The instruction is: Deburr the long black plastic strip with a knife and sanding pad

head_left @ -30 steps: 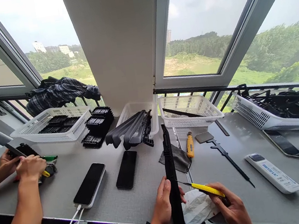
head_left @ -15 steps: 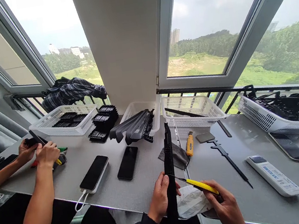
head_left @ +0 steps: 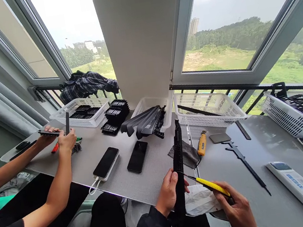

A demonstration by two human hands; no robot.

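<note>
My left hand (head_left: 167, 191) grips a long black plastic strip (head_left: 178, 155) near its lower end, thumb on the near face, and the strip stands nearly upright. Closed around the yellow and black handle of a utility knife (head_left: 212, 186) is my right hand (head_left: 235, 207). The knife's thin blade points left and meets the edge of the strip just by my left fingers; whether it cuts in cannot be made out. A crumpled white bag (head_left: 201, 201) lies under the knife at the table's edge. Behind the strip are a grey cloth (head_left: 187, 155) and a yellow power tool (head_left: 202, 144).
Along the window stand white baskets (head_left: 212, 119) with black parts, and stacked black pieces (head_left: 115, 116). Phones (head_left: 138, 156), black calipers (head_left: 246, 165) and a white label-covered device (head_left: 300, 184) lie on the grey table (head_left: 139, 187). At left, a co-worker's hands (head_left: 67, 139) hold black parts.
The view has swung left, so everything sits further right. My hands keep the strip and knife in about the same pose. The co-worker's hands have shifted their black parts.
</note>
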